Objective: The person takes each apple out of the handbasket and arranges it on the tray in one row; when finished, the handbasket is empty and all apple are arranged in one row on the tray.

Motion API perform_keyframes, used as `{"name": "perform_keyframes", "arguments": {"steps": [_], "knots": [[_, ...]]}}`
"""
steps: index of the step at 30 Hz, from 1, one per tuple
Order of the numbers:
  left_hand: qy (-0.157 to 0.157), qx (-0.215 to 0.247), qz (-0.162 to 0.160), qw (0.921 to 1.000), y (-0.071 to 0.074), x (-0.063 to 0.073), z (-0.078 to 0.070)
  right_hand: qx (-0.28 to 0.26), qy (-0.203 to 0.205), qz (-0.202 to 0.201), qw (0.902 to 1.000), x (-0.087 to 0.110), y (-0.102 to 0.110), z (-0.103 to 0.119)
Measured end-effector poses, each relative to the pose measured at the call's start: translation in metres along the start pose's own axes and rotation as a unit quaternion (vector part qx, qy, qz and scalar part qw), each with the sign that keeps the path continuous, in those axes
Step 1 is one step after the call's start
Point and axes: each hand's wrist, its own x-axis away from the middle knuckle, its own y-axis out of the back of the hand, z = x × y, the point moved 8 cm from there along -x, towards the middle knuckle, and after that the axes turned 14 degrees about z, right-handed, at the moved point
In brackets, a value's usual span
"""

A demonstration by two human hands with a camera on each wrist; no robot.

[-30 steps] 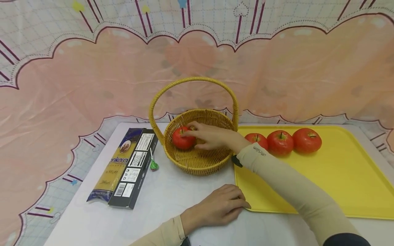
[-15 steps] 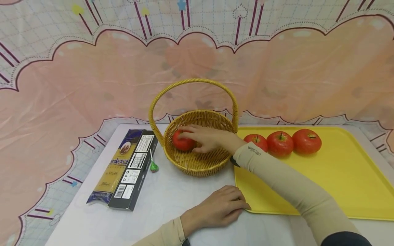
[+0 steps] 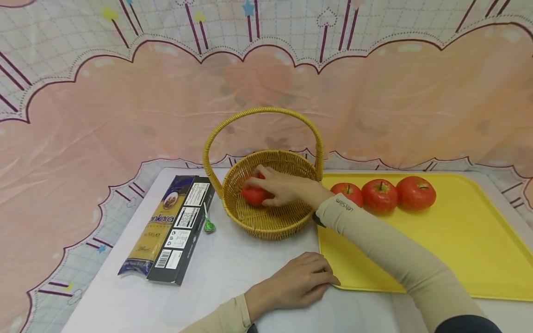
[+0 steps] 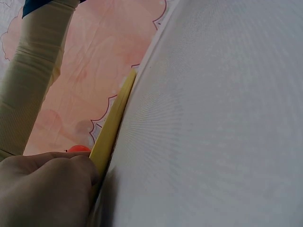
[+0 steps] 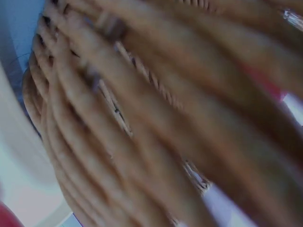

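Observation:
A yellow wicker basket (image 3: pixel 268 233) with a tall arched handle stands at the middle of the table. Inside it, my right hand (image 3: pixel 287 187) curls its fingers and thumb round a red apple (image 3: pixel 252 196) and covers part of it. Blurred basket weave (image 5: pixel 109 142) fills most of the right wrist view, where the hand does not show. My left hand (image 3: pixel 293 282) lies on the white table, fingers loosely bent, fingertips at the near left corner of the yellow tray (image 3: pixel 437 249). In the left wrist view that hand (image 4: pixel 47 189) sits against the tray's edge (image 4: pixel 112 123).
Three more apples (image 3: pixel 380 196) sit in a row at the tray's back left, beside the right forearm. Left of the basket lie a gold and blue pasta packet (image 3: pixel 156 226), a flat black box (image 3: pixel 179 236) and a green lollipop (image 3: pixel 209 226). A patterned curtain (image 3: pixel 266 92) hangs behind.
My right hand's fingers have closed further round the apple in the basket. The apple has shifted slightly to the right. My left hand has stayed at the tray corner.

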Motion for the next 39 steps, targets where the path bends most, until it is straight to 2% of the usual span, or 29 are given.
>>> {"name": "perform_keyframes", "arguments": {"steps": [11, 18, 23, 29, 39], "knots": [[0.000, 0.001, -0.001, 1.0000, 0.000, 0.000, 0.001, 0.002, 0.004, 0.029, 0.9996, 0.001, -0.003, -0.002], [-0.001, -0.005, 0.001, 1.0000, -0.001, 0.000, 0.000, -0.043, -0.010, 0.057, 0.9974, 0.005, -0.008, -0.006], [0.000, -0.007, 0.000, 1.0000, -0.001, 0.000, 0.000, -0.075, -0.005, 0.075, 0.9944, 0.009, -0.009, -0.006], [0.002, -0.001, -0.005, 1.0000, -0.001, 0.000, 0.000, -0.086, -0.009, 0.080, 0.9930, 0.014, -0.012, -0.011], [0.001, 0.003, -0.007, 1.0000, 0.001, 0.001, 0.000, -0.093, -0.016, 0.054, 0.9941, 0.022, -0.012, -0.018]]}}
